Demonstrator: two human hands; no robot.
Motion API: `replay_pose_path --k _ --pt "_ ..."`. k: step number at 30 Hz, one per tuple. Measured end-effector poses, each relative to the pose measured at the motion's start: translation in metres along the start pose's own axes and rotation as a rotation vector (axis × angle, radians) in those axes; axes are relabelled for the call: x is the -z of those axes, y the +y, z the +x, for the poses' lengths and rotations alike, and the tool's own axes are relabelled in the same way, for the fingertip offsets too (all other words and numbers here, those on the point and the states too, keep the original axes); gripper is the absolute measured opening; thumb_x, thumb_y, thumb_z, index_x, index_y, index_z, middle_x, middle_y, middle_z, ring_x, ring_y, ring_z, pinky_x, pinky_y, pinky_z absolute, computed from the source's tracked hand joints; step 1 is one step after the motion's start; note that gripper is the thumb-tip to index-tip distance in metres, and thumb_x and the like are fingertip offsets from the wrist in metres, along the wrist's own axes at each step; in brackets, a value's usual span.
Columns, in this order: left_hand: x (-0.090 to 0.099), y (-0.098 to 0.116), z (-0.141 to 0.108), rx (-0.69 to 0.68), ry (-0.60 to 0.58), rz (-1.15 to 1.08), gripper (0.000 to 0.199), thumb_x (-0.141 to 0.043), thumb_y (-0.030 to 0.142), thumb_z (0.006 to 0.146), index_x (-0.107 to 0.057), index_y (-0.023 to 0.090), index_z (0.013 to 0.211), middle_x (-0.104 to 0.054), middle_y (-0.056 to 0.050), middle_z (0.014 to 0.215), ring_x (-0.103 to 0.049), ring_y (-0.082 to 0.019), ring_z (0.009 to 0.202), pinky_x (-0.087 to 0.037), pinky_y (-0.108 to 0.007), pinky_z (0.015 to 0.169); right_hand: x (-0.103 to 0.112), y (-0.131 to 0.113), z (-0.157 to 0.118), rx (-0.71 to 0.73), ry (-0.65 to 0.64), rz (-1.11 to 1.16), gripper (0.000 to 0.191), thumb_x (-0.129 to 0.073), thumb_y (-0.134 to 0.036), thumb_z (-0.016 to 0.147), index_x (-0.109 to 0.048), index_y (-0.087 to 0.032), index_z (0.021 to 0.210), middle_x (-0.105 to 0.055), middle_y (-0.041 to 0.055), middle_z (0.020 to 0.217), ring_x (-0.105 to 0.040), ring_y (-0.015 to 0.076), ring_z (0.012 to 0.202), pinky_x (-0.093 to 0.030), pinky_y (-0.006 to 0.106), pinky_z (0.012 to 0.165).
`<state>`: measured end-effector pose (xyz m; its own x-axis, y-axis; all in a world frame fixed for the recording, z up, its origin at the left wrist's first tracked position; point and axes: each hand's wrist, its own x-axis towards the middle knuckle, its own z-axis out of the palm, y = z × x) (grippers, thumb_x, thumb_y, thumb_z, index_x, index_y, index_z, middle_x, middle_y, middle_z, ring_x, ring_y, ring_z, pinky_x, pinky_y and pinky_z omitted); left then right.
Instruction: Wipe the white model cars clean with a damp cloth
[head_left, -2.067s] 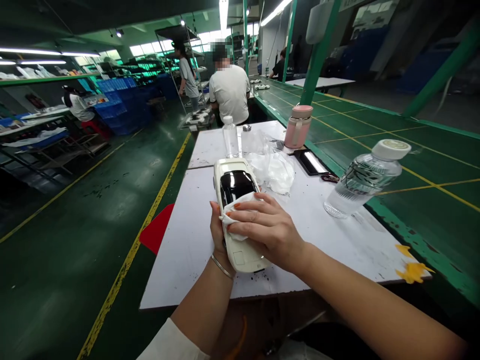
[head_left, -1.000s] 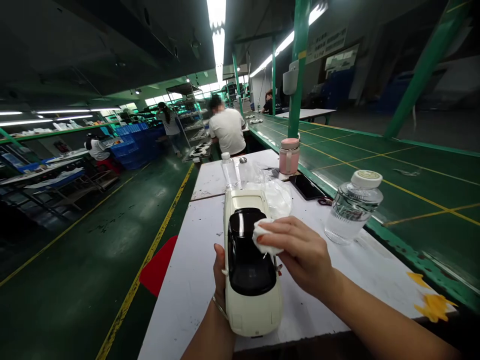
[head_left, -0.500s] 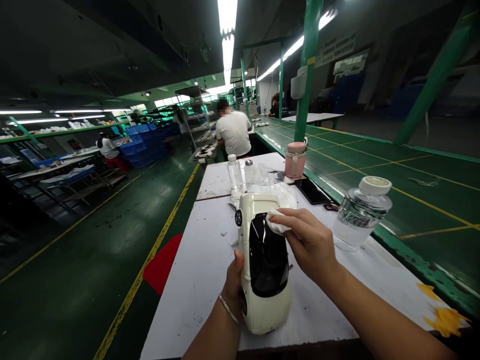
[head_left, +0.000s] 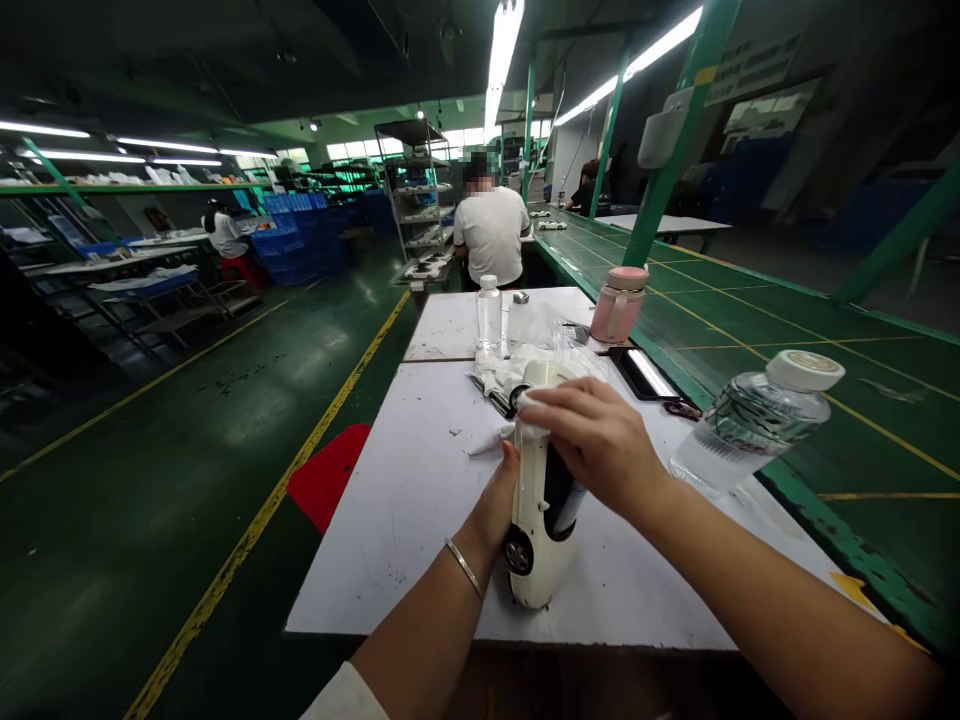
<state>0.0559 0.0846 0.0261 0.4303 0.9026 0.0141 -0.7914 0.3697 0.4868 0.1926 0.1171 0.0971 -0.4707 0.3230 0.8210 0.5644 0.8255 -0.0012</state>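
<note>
A cream-white toy car [head_left: 531, 490] stands tilted up over the table, its side and wheels turned toward me and its dark roof partly hidden. My left hand [head_left: 495, 500] grips it along the near-left side, thumb on the body; the other fingers are out of sight behind it. Pressed to the car's upper side is a white cloth [head_left: 531, 412], pinched in the fingers of my right hand [head_left: 600, 440]. That hand covers part of the windows and the far end of the car.
On the white table [head_left: 397, 480] are a clear bottle [head_left: 490, 315], crumpled plastic wrap [head_left: 559, 335], a pink cup [head_left: 619, 305], a phone [head_left: 641, 374] and a large water bottle [head_left: 750, 430]. A red stool [head_left: 330, 475] is at the left. A person [head_left: 491, 235] sits ahead beside the green conveyor [head_left: 720, 320].
The car has been turned onto its side, so a wheel and door now face me. My right hand moved the cloth from the dark glass to the car's left side edge.
</note>
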Motion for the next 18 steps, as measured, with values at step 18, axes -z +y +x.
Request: replay_pose_path --k 18 --pt "-0.006 0.011 -0.004 -0.032 -0.004 -0.017 0.070 -0.028 0.066 0.099 -0.067 0.015 0.128 -0.073 -0.012 0.115 -0.066 -0.026 0.115 -0.049 -0.038 0.103 0.012 -0.005 -0.007 -0.204 0.102 0.114 0.036 -0.058 -0.004 0.090 -0.074 -0.029 0.110 -0.076 0.0033 0.110 -0.070 0.0223 0.098 -0.056 0.039 0.085"
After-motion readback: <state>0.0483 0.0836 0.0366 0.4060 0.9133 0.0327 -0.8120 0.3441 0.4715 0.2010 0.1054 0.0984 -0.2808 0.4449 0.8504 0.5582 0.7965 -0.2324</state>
